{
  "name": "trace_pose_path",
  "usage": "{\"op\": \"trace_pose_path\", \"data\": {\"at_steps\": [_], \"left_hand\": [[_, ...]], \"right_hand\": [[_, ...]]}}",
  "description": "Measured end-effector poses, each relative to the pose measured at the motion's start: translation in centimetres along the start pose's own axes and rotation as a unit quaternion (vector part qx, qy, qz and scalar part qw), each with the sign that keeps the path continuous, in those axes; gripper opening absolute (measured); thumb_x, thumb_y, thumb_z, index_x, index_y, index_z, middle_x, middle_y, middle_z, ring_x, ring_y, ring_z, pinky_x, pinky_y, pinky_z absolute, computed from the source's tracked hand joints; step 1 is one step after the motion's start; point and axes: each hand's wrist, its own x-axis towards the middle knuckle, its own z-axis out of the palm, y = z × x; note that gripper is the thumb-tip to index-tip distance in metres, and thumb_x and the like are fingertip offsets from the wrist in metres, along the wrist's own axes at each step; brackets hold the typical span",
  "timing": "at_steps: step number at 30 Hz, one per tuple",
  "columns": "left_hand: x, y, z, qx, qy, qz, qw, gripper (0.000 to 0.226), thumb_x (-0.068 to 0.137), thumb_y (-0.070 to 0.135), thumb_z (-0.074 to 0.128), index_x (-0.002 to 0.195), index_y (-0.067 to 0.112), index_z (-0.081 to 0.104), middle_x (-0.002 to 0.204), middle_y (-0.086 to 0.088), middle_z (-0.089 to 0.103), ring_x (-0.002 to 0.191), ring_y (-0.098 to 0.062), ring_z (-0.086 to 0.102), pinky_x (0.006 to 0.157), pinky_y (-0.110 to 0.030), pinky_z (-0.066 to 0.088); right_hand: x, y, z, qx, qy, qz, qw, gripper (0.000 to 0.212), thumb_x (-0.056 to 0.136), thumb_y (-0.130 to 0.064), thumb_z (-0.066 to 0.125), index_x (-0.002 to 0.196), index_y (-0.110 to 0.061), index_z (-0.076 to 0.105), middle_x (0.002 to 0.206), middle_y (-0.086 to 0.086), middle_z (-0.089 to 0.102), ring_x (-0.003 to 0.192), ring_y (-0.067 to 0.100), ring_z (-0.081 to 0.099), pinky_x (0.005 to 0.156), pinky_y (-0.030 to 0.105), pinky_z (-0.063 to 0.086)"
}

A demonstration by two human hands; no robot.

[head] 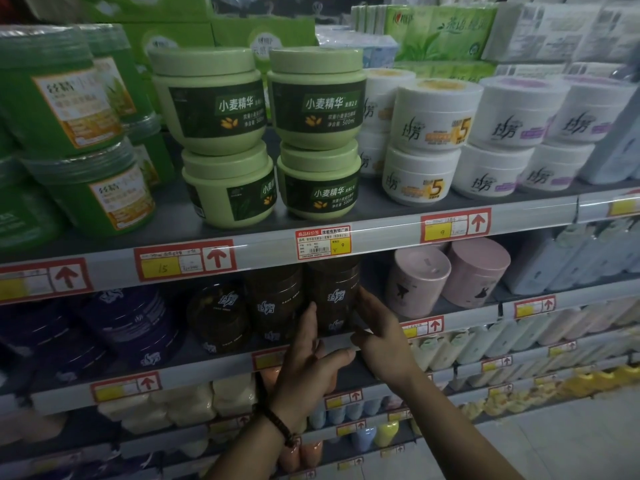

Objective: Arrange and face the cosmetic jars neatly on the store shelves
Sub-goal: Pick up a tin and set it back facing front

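Pressing in from both sides, the two hands are framing the brown jar stack [333, 289] on the second shelf [207, 370]. The left hand [311, 355] is reaching up with its fingers [311, 317] apart and nearly straight, the tips lying against the stack's lower left front, while its thumb is sticking out to the right along the shelf edge. The right hand [381, 337] is mirroring it: its fingers [367, 301] are spread and lying flat along the stack's right side, with one finger pointing left at the base near the left thumb. Neither hand is curling round the stack; it is standing upright between them at the shelf's front edge, its white logo facing outward.

A bead bracelet [281, 424] is circling the left wrist. Just left of the stack, more brown jars [273, 299] are standing in a row, and further left purple jars [131, 323] are filling the shelf. To the right, well apart from the hands, two pink canisters [450, 275] are sitting side by side.

On the upper shelf [381, 233], directly above, a price tag [323, 242] is hanging on the rail, and light green jars [315, 98] are standing stacked two high, with white jars [433, 112] beside them on the right and darker green tubs [59, 98] on the left.
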Motion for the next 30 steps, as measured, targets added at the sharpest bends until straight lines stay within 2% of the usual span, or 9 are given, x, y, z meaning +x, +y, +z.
{"op": "trace_pose_path", "data": {"at_steps": [4, 7, 10, 13, 16, 19, 21, 26, 30], "left_hand": [[-0.1, 0.1, 0.3, -0.003, 0.006, -0.004, 1.0, 0.092, 0.095, -0.003, 0.069, 0.167, 0.026, 0.019, 0.164, 0.012, 0.031, 0.107, 0.04, 0.042, 0.081, 0.005, 0.041], [-0.2, 0.4, 0.5, 0.018, 0.008, -0.002, 1.0, 0.094, 0.095, 0.0, 0.07, 0.167, 0.028, 0.019, 0.17, 0.008, 0.026, 0.125, 0.023, 0.039, 0.083, 0.004, 0.042], [-0.4, 0.4, 0.7, 0.034, 0.022, 0.005, 0.999, 0.092, 0.093, 0.008, 0.077, 0.165, 0.033, 0.025, 0.168, 0.007, 0.031, 0.143, 0.004, 0.036, 0.091, -0.004, 0.042], [-0.3, -0.1, 0.6, 0.061, 0.04, 0.007, 0.997, 0.08, 0.093, 0.006, 0.076, 0.156, 0.035, 0.035, 0.16, 0.007, 0.041, 0.142, -0.005, 0.043, 0.088, -0.005, 0.045], [-0.2, -0.2, 0.6, 0.077, 0.043, -0.003, 0.996, 0.074, 0.093, 0.007, 0.075, 0.149, 0.04, 0.04, 0.15, 0.013, 0.047, 0.13, 0.005, 0.049, 0.087, -0.008, 0.045], [-0.3, 0.1, 1.5, 0.078, 0.037, -0.008, 0.996, 0.067, 0.091, 0.016, 0.078, 0.142, 0.043, 0.044, 0.146, 0.013, 0.051, 0.127, 0.007, 0.052, 0.093, -0.014, 0.046], [-0.3, 0.3, 2.2, 0.079, 0.032, -0.006, 0.996, 0.068, 0.088, 0.021, 0.078, 0.144, 0.043, 0.044, 0.147, 0.012, 0.051, 0.128, 0.007, 0.052, 0.095, -0.016, 0.047], [0.3, 0.9, 4.2, 0.097, 0.023, 0.007, 0.995, 0.07, 0.096, 0.008, 0.072, 0.149, 0.041, 0.042, 0.149, 0.016, 0.049, 0.131, 0.009, 0.048, 0.09, -0.01, 0.048], [0.9, 1.2, 6.2, 0.09, 0.025, 0.012, 0.996, 0.07, 0.096, 0.007, 0.072, 0.149, 0.043, 0.043, 0.15, 0.019, 0.049, 0.132, 0.008, 0.049, 0.093, -0.009, 0.048]], "right_hand": [[0.1, 0.0, -0.1, -0.001, 0.0, 0.002, 1.0, 0.091, 0.079, 0.026, 0.053, 0.161, -0.014, 0.047, 0.149, -0.01, 0.067, 0.143, 0.006, 0.057, 0.117, 0.03, 0.05], [0.1, -0.1, -0.2, 0.005, 0.003, 0.012, 1.0, 0.089, 0.082, 0.029, 0.052, 0.16, -0.013, 0.048, 0.149, -0.007, 0.066, 0.143, 0.007, 0.058, 0.117, 0.03, 0.05], [0.0, -0.3, -0.4, 0.013, 0.007, 0.011, 1.0, 0.083, 0.083, 0.031, 0.05, 0.156, -0.01, 0.051, 0.147, -0.003, 0.068, 0.138, 0.006, 0.061, 0.113, 0.026, 0.052], [-0.2, -0.6, -0.7, 0.014, 0.026, 0.006, 1.0, 0.072, 0.086, 0.031, 0.051, 0.148, -0.005, 0.056, 0.136, -0.004, 0.073, 0.128, 0.002, 0.067, 0.105, 0.023, 0.056], [-0.4, -0.6, -1.2, -0.007, 0.05, -0.003, 0.999, 0.058, 0.09, 0.023, 0.06, 0.14, -0.007, 0.061, 0.123, -0.012, 0.076, 0.114, -0.004, 0.071, 0.095, 0.021, 0.06], [-0.5, -0.4, -2.0, -0.002, 0.063, 0.003, 0.998, 0.055, 0.093, 0.017, 0.062, 0.138, -0.013, 0.062, 0.124, -0.007, 0.077, 0.117, 0.004, 0.072, 0.102, 0.034, 0.061], [-0.5, -0.4, -2.6, 0.004, 0.067, 0.006, 0.998, 0.057, 0.093, 0.017, 0.062, 0.139, -0.016, 0.061, 0.129, -0.003, 0.075, 0.119, 0.006, 0.071, 0.103, 0.037, 0.061], [-0.8, -0.7, -4.5, -0.007, 0.077, -0.004, 0.997, 0.062, 0.089, 0.014, 0.069, 0.139, -0.023, 0.061, 0.129, -0.003, 0.073, 0.119, 0.004, 0.071, 0.101, 0.034, 0.062], [-1.4, -0.8, -6.7, 0.014, 0.09, 0.0, 0.996, 0.057, 0.09, 0.013, 0.069, 0.138, -0.018, 0.063, 0.129, -0.001, 0.075, 0.122, 0.008, 0.07, 0.105, 0.036, 0.06]]}}
